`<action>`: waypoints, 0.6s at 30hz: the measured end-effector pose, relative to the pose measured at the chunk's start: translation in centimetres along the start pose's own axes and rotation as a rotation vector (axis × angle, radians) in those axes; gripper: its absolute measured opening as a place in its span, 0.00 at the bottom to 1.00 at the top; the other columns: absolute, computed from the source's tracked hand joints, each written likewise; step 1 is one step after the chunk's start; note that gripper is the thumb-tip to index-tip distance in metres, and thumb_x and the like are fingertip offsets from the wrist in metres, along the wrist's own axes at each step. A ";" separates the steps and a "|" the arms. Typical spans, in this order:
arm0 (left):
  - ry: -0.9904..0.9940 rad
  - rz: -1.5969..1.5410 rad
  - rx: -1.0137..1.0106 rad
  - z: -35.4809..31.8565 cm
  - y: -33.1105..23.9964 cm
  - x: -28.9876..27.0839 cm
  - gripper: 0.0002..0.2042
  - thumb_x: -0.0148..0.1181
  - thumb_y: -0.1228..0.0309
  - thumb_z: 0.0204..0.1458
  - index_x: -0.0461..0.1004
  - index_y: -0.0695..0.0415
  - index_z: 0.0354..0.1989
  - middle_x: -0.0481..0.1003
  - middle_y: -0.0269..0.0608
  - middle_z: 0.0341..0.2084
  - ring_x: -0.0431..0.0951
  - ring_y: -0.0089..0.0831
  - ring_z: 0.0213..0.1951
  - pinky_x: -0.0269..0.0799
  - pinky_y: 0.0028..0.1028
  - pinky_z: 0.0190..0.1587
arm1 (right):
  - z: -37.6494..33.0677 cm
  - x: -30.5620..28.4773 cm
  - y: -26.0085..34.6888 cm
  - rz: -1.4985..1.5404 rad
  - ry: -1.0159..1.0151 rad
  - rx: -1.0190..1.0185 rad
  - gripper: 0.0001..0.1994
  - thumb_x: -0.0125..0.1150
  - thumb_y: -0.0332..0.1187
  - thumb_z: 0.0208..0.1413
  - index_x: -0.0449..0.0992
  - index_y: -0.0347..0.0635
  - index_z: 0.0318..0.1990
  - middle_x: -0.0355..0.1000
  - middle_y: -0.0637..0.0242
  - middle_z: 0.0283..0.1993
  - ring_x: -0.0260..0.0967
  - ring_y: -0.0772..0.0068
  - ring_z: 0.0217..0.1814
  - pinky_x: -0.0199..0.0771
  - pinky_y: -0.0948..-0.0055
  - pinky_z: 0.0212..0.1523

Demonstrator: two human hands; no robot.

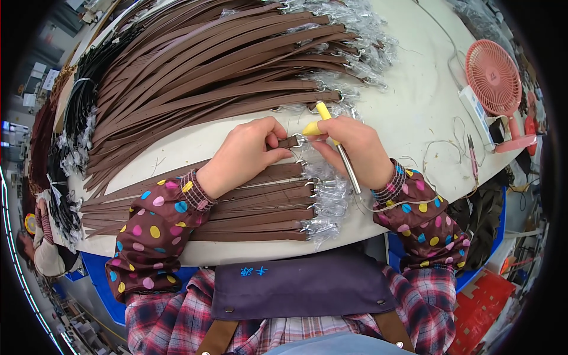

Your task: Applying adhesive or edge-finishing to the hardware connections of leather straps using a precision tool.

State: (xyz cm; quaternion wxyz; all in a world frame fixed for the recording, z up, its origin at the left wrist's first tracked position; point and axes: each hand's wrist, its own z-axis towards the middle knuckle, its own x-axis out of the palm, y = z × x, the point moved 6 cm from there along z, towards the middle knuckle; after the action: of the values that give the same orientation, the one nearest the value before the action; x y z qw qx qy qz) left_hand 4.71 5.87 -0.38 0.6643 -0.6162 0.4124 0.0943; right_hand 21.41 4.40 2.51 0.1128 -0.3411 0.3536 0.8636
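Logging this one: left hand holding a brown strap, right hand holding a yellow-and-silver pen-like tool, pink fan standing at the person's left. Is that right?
One thing is wrong: the pink fan stands at the right, not the left, as the head view shows. The left hand does hold a brown strap, and the right hand a yellow-and-silver pen-like tool.

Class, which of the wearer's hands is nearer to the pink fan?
The right hand: it is to the left of the pink fan; the left hand is farther left, holding a brown strap.
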 end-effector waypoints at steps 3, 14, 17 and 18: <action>0.017 0.001 0.041 -0.1 -0.3 0.6 0.14 0.68 0.72 0.43 0.71 0.60 0.37 0.70 0.33 0.20 0.68 0.20 0.18 0.65 0.21 0.23 | -0.5 0.8 -0.8 0.017 0.047 0.061 0.09 0.59 0.24 0.50 0.71 0.42 0.39 0.72 0.63 0.30 0.71 0.58 0.32 0.71 0.67 0.32; 0.053 -0.055 -0.012 -0.1 -0.5 0.2 0.08 0.62 0.69 0.48 0.71 0.59 0.32 0.75 0.38 0.21 0.75 0.32 0.24 0.69 0.29 0.28 | -0.2 1.0 -2.1 0.743 -0.010 0.405 0.15 0.49 0.39 0.63 0.70 0.36 0.46 0.73 0.67 0.32 0.67 0.83 0.30 0.69 0.83 0.30; 0.054 -0.183 -0.055 -0.2 0.4 0.2 0.08 0.60 0.69 0.51 0.71 0.60 0.32 0.74 0.37 0.20 0.73 0.26 0.22 0.67 0.26 0.26 | 0.5 1.9 -2.1 0.882 0.000 0.528 0.11 0.55 0.37 0.61 0.73 0.37 0.40 0.72 0.71 0.31 0.65 0.87 0.27 0.68 0.85 0.28; 0.047 -0.256 -0.088 -0.2 0.9 0.2 0.08 0.59 0.69 0.53 0.71 0.61 0.32 0.73 0.36 0.19 0.72 0.23 0.21 0.66 0.25 0.25 | 0.7 2.2 -2.0 0.881 0.003 0.531 0.11 0.55 0.37 0.61 0.73 0.37 0.40 0.72 0.71 0.31 0.65 0.87 0.27 0.68 0.85 0.28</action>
State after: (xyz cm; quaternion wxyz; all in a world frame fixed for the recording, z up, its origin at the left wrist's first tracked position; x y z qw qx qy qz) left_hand 4.19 5.79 -1.16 0.6334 -0.6944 0.3413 0.0124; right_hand 20.30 6.21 0.30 -0.1795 -0.1205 0.6709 0.7093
